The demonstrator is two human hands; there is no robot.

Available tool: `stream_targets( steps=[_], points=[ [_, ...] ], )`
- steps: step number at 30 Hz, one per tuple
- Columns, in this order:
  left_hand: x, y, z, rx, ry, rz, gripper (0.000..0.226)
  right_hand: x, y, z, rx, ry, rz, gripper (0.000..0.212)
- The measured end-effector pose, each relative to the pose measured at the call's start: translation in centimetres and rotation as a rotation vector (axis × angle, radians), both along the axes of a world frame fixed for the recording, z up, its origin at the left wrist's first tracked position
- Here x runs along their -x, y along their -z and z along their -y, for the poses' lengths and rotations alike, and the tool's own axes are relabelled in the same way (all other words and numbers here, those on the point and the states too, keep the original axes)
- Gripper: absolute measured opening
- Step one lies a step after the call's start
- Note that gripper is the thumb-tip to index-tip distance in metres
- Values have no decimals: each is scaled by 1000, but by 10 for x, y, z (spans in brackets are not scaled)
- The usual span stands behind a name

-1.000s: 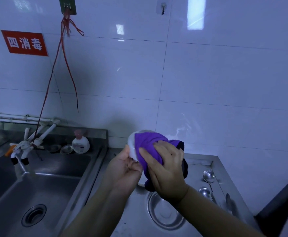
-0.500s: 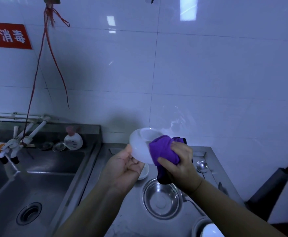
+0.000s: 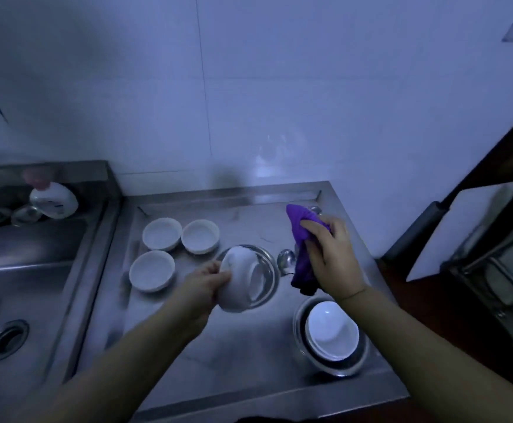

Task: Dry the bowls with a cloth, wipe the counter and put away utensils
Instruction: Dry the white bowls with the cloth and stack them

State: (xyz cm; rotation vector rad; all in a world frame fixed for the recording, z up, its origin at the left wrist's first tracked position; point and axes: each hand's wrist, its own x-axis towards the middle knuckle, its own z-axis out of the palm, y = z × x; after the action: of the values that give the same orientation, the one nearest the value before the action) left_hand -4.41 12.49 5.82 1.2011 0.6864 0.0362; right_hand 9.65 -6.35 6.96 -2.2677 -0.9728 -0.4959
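Observation:
My left hand (image 3: 207, 280) grips a white bowl (image 3: 239, 280), tilted on its side above a steel bowl (image 3: 269, 277) on the steel counter (image 3: 243, 361). My right hand (image 3: 330, 254) holds a bunched purple cloth (image 3: 302, 242) to the right of it, apart from the bowl. Three white bowls (image 3: 161, 234) (image 3: 200, 236) (image 3: 152, 271) stand upright at the counter's left. Another white bowl (image 3: 332, 330) sits inside a steel bowl (image 3: 334, 366) at the front right. A steel spoon (image 3: 286, 260) lies beside the cloth; a second spoon (image 3: 314, 210) peeks out behind it.
A steel sink (image 3: 26, 270) with a drain (image 3: 5, 339) lies to the left. A white soap bottle (image 3: 54, 199) leans on the sink's back ledge. A dark frame with a white panel (image 3: 462, 227) stands to the right of the counter. The tiled wall rises behind.
The view has dropped toward the counter. My right hand has pulled the cloth off the bowl and moved right. My left hand has lowered the bowl over the steel bowl.

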Motion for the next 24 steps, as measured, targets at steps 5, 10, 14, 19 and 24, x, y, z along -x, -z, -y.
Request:
stream_targets(
  steps=[5,10,14,19,24],
  points=[
    [8,83,38,-892,435,-131,23,0,36,34,-53,63,-182,35],
    [19,118,55,-1392,844,-34,13,-6,51,47,-112,114,-309,35],
    [25,134,56,-1596,1047,66,40,-12,60,46,-147,137,-370,34],
    [33,161,58,-1594,1187,237,30,-16,71,36,-168,166,-385,36],
    [34,178,60,-1578,1213,316,29,-17,74,24,-137,136,-354,36]
  ],
)
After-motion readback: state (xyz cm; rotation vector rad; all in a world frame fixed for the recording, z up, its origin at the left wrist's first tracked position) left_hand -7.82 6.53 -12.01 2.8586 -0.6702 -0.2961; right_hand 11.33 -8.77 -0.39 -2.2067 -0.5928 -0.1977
